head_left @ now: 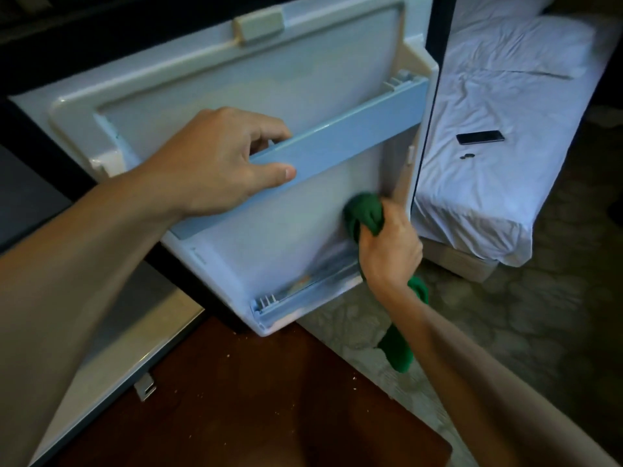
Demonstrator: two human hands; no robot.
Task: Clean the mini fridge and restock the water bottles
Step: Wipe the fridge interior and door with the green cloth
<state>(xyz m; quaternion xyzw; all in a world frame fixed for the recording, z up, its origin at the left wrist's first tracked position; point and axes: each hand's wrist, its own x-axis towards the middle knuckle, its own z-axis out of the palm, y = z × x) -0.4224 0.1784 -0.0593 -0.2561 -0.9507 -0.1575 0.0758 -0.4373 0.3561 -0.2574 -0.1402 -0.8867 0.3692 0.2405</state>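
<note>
The mini fridge door [256, 82] stands swung open, its white inner liner facing me. A pale blue shelf rail [354, 129] runs across its middle. My left hand [215, 163] grips the left end of that rail, fingers behind it and thumb on its front. My right hand [387, 244] holds a bunched green cloth [362, 212] and presses it against the liner below the rail, near the door's right edge. The cloth's tail hangs down past my wrist. A lower door shelf [303, 291] sits under the cloth. No water bottles are in view.
A bed with white sheets [499, 136] stands to the right, a dark phone [480, 137] lying on it. Patterned carpet [539, 315] covers the floor. A dark wooden surface [236, 399] lies below the door. The fridge body's light edge [135, 348] is at lower left.
</note>
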